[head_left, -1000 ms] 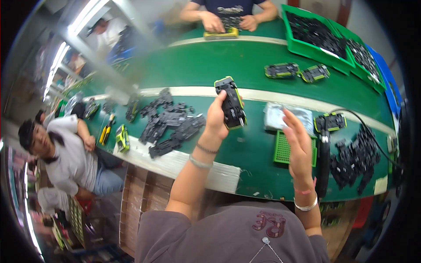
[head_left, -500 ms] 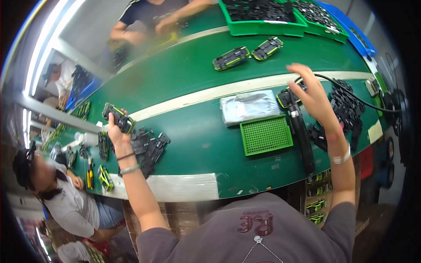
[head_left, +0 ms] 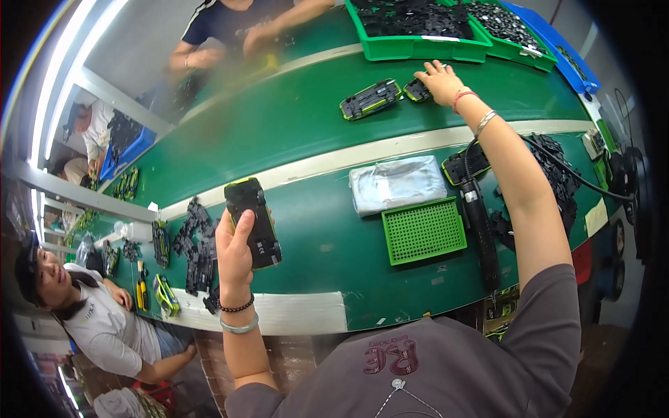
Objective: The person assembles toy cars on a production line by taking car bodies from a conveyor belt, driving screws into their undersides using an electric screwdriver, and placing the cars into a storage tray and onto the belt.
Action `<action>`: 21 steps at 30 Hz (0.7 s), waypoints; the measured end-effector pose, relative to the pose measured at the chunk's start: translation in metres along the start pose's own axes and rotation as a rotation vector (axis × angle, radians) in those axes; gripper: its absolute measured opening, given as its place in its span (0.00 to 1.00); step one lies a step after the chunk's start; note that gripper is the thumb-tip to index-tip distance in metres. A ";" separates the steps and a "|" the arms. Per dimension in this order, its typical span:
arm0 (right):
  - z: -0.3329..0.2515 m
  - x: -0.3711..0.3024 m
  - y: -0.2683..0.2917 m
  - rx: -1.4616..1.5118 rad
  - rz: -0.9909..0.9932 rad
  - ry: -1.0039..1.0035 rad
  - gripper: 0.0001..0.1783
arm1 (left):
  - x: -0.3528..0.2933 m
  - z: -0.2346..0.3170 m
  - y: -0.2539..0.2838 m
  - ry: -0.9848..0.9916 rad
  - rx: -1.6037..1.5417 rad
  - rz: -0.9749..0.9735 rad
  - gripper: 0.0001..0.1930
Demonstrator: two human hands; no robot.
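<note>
My left hand [head_left: 235,252] grips a toy car [head_left: 252,219] with its black underside facing up and its thumb across it. Over the far green strip, my right hand [head_left: 442,83] is stretched out with fingers apart, above a second toy car [head_left: 417,90] that it partly hides; whether it touches the car I cannot tell. A third toy car [head_left: 369,99], black with yellow-green edges, lies just left of that one. Another toy car [head_left: 465,166] rests on the near side, by the head of a black corded electric screwdriver [head_left: 479,233].
A green perforated basket [head_left: 424,231] sits before a pale wrapped packet [head_left: 397,184]. Black plastic parts are heaped left [head_left: 198,244] and right [head_left: 557,171]. Green bins [head_left: 425,50] of parts stand at the back. One co-worker [head_left: 115,313] sits left; another [head_left: 237,31] works opposite.
My left hand has brought its toy car rightward and turned it upright in view. The right hand has gone from beside the screwdriver to the car at the far side.
</note>
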State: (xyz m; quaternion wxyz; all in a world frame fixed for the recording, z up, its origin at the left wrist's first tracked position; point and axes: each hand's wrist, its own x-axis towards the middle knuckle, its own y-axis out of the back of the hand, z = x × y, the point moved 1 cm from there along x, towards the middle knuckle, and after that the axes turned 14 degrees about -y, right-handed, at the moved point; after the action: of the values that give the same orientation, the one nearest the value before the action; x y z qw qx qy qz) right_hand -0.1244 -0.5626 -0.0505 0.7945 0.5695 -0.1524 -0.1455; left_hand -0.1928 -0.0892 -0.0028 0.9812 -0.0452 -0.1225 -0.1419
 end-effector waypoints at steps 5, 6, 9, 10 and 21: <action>0.012 0.009 -0.004 0.041 0.088 0.018 0.26 | 0.001 -0.011 0.012 0.067 -0.078 0.064 0.13; 0.018 0.010 -0.006 0.025 0.087 -0.003 0.26 | 0.004 -0.015 0.012 0.066 -0.083 0.067 0.13; 0.042 0.005 0.017 -0.012 0.181 0.004 0.27 | -0.004 -0.019 0.013 0.049 -0.125 0.114 0.14; 0.051 0.000 0.028 -0.021 0.238 -0.002 0.29 | -0.006 -0.017 0.013 0.058 -0.174 0.139 0.14; -0.019 -0.213 0.150 0.651 0.018 0.400 0.27 | 0.137 -0.048 0.051 -0.507 0.726 -0.294 0.19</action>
State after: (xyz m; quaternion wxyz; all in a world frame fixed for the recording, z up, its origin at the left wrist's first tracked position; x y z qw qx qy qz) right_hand -0.3019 -0.4135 0.0694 0.5874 0.8078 -0.0379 0.0316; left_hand -0.0393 -0.0827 -0.0170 0.8420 0.2858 -0.4055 -0.2121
